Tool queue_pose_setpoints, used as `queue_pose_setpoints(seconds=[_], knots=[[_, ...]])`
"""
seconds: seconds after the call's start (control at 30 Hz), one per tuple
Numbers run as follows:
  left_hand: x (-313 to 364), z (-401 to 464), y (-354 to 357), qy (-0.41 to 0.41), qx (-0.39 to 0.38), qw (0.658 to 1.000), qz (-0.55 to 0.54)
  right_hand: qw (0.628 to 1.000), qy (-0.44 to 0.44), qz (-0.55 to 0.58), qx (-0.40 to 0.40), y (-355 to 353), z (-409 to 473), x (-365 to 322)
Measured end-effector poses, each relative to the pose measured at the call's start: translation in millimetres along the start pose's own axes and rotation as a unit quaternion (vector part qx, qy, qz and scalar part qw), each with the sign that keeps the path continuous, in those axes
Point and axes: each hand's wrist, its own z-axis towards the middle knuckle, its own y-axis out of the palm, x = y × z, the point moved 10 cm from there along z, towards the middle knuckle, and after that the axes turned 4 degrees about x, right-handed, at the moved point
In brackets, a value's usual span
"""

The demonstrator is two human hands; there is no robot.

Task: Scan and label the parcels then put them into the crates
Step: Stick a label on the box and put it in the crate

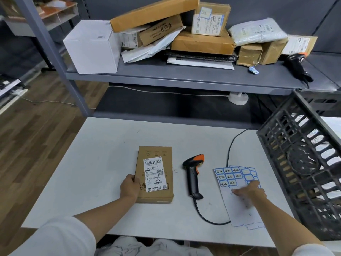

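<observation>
Right hand (249, 191) laid over the sticker sheet (238, 193), blurred; fingers seemingly stretched toward the blue-bordered stickers, but whether pinching 1 or merely pressing the paper cannot be told. Left hand (130, 187) curled against the left edge of the brown parcel (155, 174), thumb on top, holding it flat on the white table (92, 163). Between the 2 hands, touching neither, the black-and-orange scanner (193, 174) lying on its side, cable trailing toward the table's near edge. Just right of the sheet, the black crate (299, 172), tilted, near wall facing the table.

Risks, as judgement only: several sheets fanned loosely, so could slide or lift together under a peeling pull with no second hand to pin them. Could tear or curl a sticker if peeled in haste. Could cover the barcode or QR code if stuck carelessly on the white shipping label (155, 174), spoiling any later scan. Cable close to the sheet's lower edge; could snag a wrist.

Readable writing: "855-855S-011" printed on the shipping label, handwritten digits beneath, possibly "4926", not certain. Large dark characters on the parcel partly hidden. On the grey shelf (184, 76) behind, a pile of parcels, 1 carton (160, 32) marked "MADE IN CHINA" with a recycling symbol. Sticker text too small to read.
</observation>
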Motion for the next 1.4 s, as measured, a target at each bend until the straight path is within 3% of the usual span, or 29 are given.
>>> queue_pose_setpoints(seconds=[0.3, 0.53, 0.73, 0.83, 0.93, 1.03, 1.1, 1.2, 1.3, 1.4], knots=[[-1, 2, 1, 0.0, -0.002, 1.0, 0.002, 0.999, 0.012, 0.031, -0.007, 5, 9, 8], [3, 6, -1, -0.002, -0.001, 1.0, -0.008, 0.973, -0.103, 0.2, -0.053, -8, 7, -20], [22, 5, -7, 0.011, 0.021, 0.999, -0.041, 0.907, -0.198, 0.359, -0.095, -39, -44, -85], [46, 1, -10, 0.039, 0.038, 0.996, -0.077, 0.861, -0.236, 0.423, -0.156, -39, -78, -123], [72, -6, 0, 0.048, -0.021, 0.984, -0.172, 0.822, -0.254, 0.45, -0.24, -20, -118, -156], [94, -20, 22, -0.006, -0.15, 0.942, -0.299, 0.801, -0.263, 0.446, -0.301, 7, -157, -180], [103, -29, 33, -0.02, -0.213, 0.917, -0.338, 0.798, -0.263, 0.435, -0.324, 26, -176, -188], [102, -28, 35, -0.005, -0.215, 0.923, -0.318, 0.812, -0.263, 0.409, -0.323, 51, -189, -193], [91, -23, 29, -0.019, -0.191, 0.928, -0.318, 0.87, -0.269, 0.343, -0.231, 57, -187, -191], [87, -23, 20, -0.018, -0.171, 0.935, -0.312, 0.893, -0.333, 0.282, -0.113, 42, -195, -196]])
